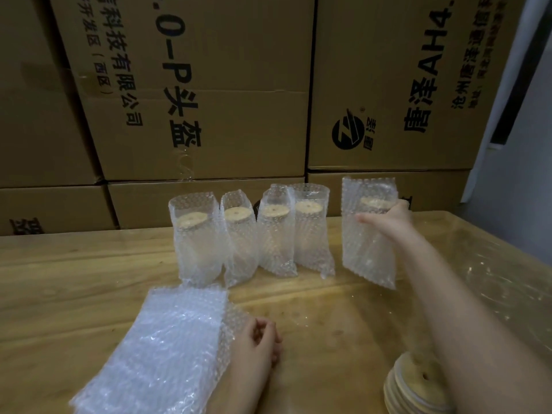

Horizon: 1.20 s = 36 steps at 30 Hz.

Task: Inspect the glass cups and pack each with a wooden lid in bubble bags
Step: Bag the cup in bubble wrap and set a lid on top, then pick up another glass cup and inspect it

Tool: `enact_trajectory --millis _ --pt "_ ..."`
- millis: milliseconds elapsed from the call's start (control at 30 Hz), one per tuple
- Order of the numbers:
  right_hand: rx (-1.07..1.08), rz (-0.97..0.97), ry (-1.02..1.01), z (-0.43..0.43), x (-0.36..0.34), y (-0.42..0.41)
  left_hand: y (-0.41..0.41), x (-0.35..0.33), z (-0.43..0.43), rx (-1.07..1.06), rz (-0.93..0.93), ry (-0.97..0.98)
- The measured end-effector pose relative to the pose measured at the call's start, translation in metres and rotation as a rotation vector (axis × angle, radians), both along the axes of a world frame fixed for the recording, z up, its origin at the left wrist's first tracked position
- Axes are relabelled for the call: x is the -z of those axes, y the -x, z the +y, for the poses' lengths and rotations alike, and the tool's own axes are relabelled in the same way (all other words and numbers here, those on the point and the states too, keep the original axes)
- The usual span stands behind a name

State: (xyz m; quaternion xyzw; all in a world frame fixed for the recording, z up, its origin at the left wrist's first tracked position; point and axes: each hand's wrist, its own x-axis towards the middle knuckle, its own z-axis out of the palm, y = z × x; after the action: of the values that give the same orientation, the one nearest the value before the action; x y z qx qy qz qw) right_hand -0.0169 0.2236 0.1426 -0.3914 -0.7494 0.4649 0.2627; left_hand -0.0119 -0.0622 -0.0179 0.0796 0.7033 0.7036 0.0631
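Several glass cups in bubble bags, each with a wooden lid on top, stand in a row (254, 234) at the far side of the wooden table (74, 264). To the right of the row, my right hand (388, 219) grips another packed cup (369, 234) near its lid, tilted a little at the table surface. My left hand (257, 339) rests with curled fingers on the right edge of a flat stack of empty bubble bags (167, 348). A stack of wooden lids (415, 386) sits at the near right, partly hidden by my right forearm.
Large cardboard boxes (209, 100) are stacked like a wall right behind the table. A clear plastic sheet (493, 279) covers the table's right part. A white wall and dark opening (522, 115) show at the far right.
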Motion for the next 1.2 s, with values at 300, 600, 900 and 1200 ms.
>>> enact_trajectory --millis 300,600,900,1200 --pt "0.045 0.073 -0.113 0.009 0.047 0.078 0.008 0.006 0.005 -0.039 0.014 0.063" --pt "-0.159 0.045 -0.112 0.02 0.055 0.097 0.004 0.004 0.005 -0.056 0.052 0.116" --pt "-0.226 0.071 -0.076 0.022 0.06 0.088 0.0 0.0 0.002 -0.047 0.07 0.162" --pt "-0.224 0.147 0.12 0.007 0.019 0.038 -0.014 -0.011 -0.005 -0.048 0.088 0.148"
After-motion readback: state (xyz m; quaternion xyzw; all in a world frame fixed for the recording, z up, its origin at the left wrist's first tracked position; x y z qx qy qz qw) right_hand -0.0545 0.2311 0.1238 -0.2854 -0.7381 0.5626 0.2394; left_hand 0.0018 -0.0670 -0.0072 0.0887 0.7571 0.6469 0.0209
